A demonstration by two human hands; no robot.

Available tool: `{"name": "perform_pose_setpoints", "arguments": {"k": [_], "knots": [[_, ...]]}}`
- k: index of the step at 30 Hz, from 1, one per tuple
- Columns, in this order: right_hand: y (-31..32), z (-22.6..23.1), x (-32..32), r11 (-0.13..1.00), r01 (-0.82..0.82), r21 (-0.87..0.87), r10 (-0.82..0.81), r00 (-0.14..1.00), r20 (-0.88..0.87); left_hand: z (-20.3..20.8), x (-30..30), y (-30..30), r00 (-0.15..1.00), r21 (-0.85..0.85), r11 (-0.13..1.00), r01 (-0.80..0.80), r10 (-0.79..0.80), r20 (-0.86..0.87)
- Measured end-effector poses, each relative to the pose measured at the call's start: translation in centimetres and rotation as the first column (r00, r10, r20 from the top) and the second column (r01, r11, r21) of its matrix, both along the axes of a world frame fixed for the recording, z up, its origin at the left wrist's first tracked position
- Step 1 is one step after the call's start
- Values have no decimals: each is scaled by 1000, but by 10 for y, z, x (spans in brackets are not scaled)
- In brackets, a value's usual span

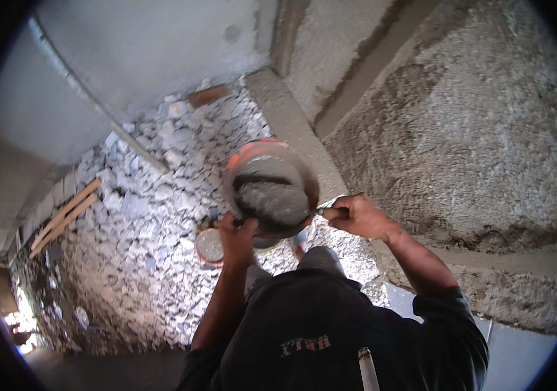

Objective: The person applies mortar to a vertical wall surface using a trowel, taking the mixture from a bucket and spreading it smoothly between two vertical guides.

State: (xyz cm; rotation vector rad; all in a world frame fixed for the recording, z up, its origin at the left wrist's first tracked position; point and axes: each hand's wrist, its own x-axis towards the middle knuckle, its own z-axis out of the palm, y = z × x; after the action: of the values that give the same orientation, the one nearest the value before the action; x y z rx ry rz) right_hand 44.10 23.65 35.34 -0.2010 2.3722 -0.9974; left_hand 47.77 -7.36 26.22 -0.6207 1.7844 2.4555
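Note:
An orange-rimmed bucket of wet grey mortar is held up in front of me, partly blurred. My left hand grips its near left rim. At its right side, my right hand is closed around the wooden handle of a trowel. The trowel's blade reaches into the bucket and cannot be told apart from the mortar. Lower down, beside my left forearm, a smaller orange-rimmed container holds more grey mortar.
Broken stones cover the ground. A rough rendered wall rises on the right, with a concrete ledge along its base. Wooden strips lie at left. A reddish block and a pale pipe are near the far wall.

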Motion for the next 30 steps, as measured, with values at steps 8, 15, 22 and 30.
{"name": "perform_pose_setpoints", "arguments": {"k": [8,15,22,30], "knots": [[70,71,-40,975,-31,-222,42,998,47,15,-9,14,997,180,982,-55,63,-38],[253,98,-132,815,414,-404,-276,892,357,14,-12,48,991,196,971,-136,135,20],[332,278,-141,799,574,-180,-597,720,-355,-5,-8,70,991,201,971,-133,128,37],[141,184,-82,893,117,434,122,867,-484,10,-19,74,995,128,990,-50,37,97]]}}
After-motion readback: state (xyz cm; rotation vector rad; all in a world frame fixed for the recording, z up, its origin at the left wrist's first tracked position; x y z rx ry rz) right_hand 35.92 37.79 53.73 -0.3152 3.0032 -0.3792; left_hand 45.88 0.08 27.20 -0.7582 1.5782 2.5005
